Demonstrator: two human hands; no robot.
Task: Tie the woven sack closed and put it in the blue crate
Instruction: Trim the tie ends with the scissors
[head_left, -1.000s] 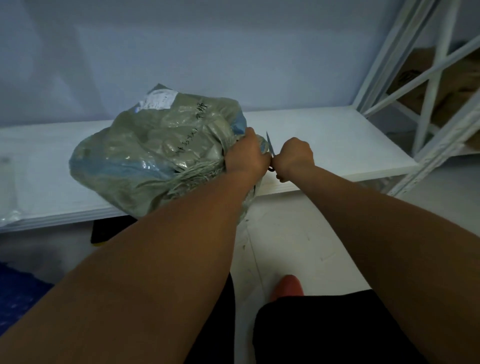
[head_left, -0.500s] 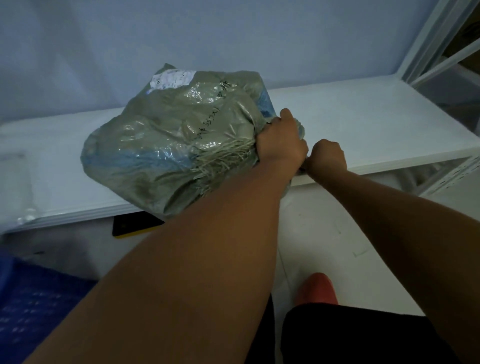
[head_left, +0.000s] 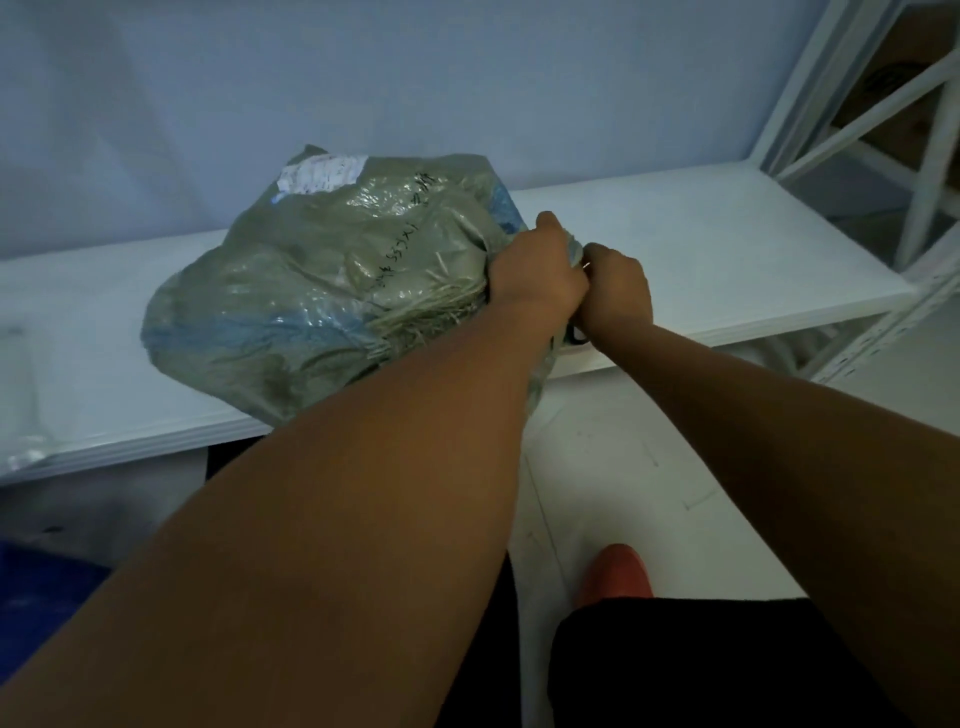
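two bare forearms reach forward and meet at the near right end of the woven sack (head_left: 322, 291). the left hand (head_left: 535, 270) lies back-up over the gathered mouth of the sack, its fingers wrapped down round the bunched cloth and its thumb raised along the top. the right hand (head_left: 615, 293) sits just beside it, touching it, knuckles up, with the fingers curled into a tight fist. what those fingers close on is hidden, so i cannot tell whether they hold anything. a small dark loop (head_left: 575, 332) shows just under the fist, too unclear to name.

the sack is grey-green with a blue band and frayed strands near the mouth. it lies on its side on a white shelf board (head_left: 727, 249), its near edge hanging a little over the front lip. a pale label (head_left: 319, 174) is stuck on its far top corner, and dark handwriting runs down its upper face.

behind the board stands a plain bluish wall (head_left: 415, 78). white rack uprights (head_left: 810, 88) and braces rise at the right, with brown cardboard (head_left: 893, 67) behind them. below is a pale floor (head_left: 623, 467), a red shoe (head_left: 618, 574) and black shorts (head_left: 701, 665). the blue crate (head_left: 36, 587) shows only as a dark blurred corner at the lower left, well apart from the sack.
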